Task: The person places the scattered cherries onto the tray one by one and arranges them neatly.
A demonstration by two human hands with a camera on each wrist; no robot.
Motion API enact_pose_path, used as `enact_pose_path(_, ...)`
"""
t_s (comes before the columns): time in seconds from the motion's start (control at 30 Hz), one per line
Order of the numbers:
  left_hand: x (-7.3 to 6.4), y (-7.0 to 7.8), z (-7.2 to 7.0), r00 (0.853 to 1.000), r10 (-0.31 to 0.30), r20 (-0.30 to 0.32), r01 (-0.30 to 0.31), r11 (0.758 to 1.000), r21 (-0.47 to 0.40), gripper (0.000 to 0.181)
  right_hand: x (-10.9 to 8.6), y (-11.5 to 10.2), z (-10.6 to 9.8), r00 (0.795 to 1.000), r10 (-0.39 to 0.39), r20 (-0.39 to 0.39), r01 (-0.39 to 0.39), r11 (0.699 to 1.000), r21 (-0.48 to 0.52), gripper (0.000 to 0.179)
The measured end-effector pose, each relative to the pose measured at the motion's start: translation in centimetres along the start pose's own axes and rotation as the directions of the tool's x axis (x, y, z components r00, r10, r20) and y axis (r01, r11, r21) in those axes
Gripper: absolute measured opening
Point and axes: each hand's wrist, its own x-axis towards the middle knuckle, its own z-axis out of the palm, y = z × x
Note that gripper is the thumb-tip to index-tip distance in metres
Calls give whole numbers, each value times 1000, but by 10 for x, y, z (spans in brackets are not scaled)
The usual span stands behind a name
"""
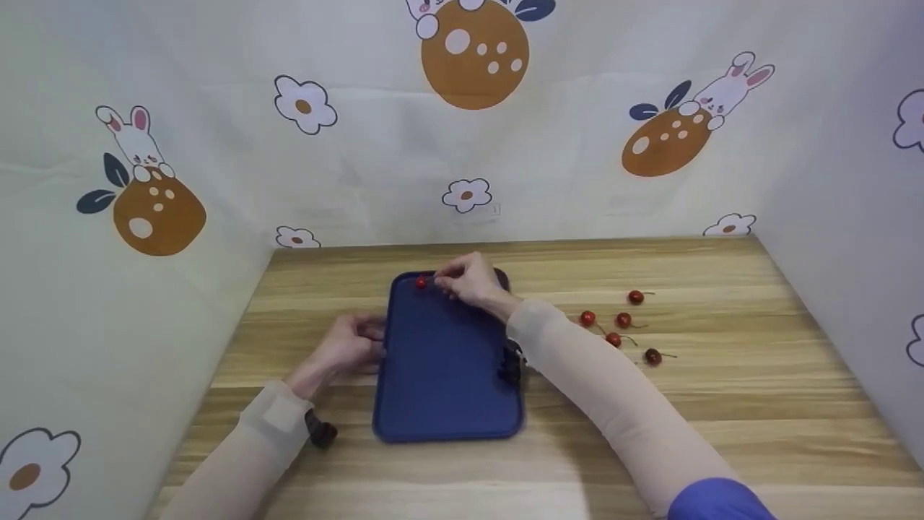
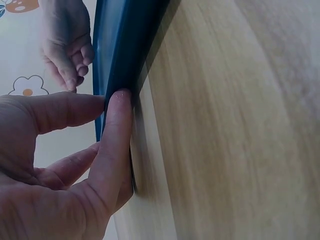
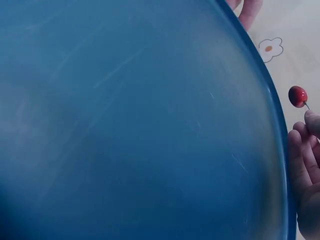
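Head view: your right grip pinches a cherry by its stem, cherry left of grip, at the tray's far end; your left grip holds the tray's left edge.

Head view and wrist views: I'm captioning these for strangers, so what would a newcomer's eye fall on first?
Probably the blue tray, mid-picture on the wooden table, its left edge held by the left hand. Then the red cherry that the right hand pinches by its stem near the tray's far end, with five loose cherries to the right. Behind, printed orange fruits and rabbits brighten the pale backdrop.
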Motion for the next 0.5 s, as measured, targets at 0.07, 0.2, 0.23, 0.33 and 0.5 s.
enact_pose_path(0.07,0,0,0,1000,2,10,-2,1000,-26,66,1,0,2,1000,7,8,-6,1000,-14,10)
enact_pose_path(0.2,1,-1,1,999,-31,26,33,996,-82,68,0,1,5,1000,20,19,-19,998,-62,9)
enact_pose_path(0.23,0,-1,1,999,-37,30,39,996,-84,69,0,0,5,1000,23,19,-21,997,-74,9)
enact_pose_path(0.33,1,0,1,999,-43,27,45,996,-72,69,1,0,7,1000,19,17,-17,994,-111,8)
enact_pose_path(0.5,0,-1,0,1000,-24,19,25,999,-36,67,8,5,11,999,-23,29,28,982,-187,7)
